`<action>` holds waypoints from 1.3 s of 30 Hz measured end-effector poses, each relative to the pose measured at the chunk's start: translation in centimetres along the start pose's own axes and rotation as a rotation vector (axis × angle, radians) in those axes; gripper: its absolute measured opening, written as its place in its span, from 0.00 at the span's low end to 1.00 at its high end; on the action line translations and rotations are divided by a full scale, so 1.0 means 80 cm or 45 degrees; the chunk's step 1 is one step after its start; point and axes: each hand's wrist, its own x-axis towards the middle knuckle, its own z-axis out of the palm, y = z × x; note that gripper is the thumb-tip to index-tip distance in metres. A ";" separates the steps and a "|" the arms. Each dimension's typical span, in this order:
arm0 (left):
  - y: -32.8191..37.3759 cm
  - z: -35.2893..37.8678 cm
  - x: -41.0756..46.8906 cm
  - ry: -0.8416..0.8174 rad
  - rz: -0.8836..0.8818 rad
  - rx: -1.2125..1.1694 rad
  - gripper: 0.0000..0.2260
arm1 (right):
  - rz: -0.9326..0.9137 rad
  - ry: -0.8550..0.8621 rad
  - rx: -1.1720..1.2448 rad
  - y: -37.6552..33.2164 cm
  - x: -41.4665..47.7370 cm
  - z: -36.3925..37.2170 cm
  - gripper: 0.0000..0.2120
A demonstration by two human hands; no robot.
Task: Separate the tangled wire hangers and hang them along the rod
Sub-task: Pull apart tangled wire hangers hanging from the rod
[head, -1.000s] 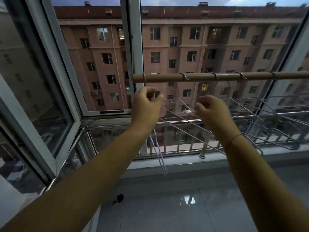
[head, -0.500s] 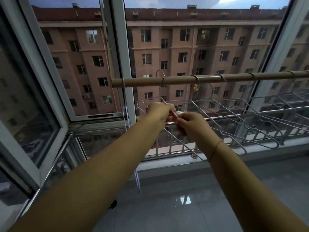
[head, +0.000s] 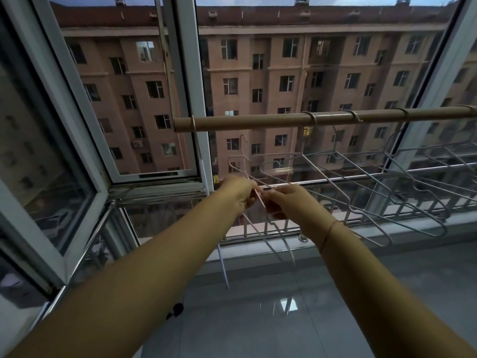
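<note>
A tan wooden rod (head: 258,123) runs across the window at mid height. Several white wire hangers (head: 366,177) hang from its right half by their hooks. One more hanger (head: 222,259) hangs edge-on from the rod's left end. Below the rod, my left hand (head: 238,191) and my right hand (head: 286,201) meet, both pinching the wires of a tangled hanger (head: 273,244) whose free hook (head: 242,140) points up just under the rod. Its lower loop dangles below my hands.
An open window sash (head: 77,140) swings inward on the left. A metal railing (head: 387,202) runs outside the sill. A tiled ledge (head: 284,319) lies below, with a small dark object (head: 175,310) on it. An apartment block fills the view outside.
My hands came down from the rod and together, closing on the tangled hanger below it. The view shifted left and slightly down.
</note>
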 end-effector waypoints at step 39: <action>-0.058 0.032 -0.090 -0.150 0.356 0.159 0.06 | -0.118 0.026 -0.547 0.039 -0.108 -0.077 0.10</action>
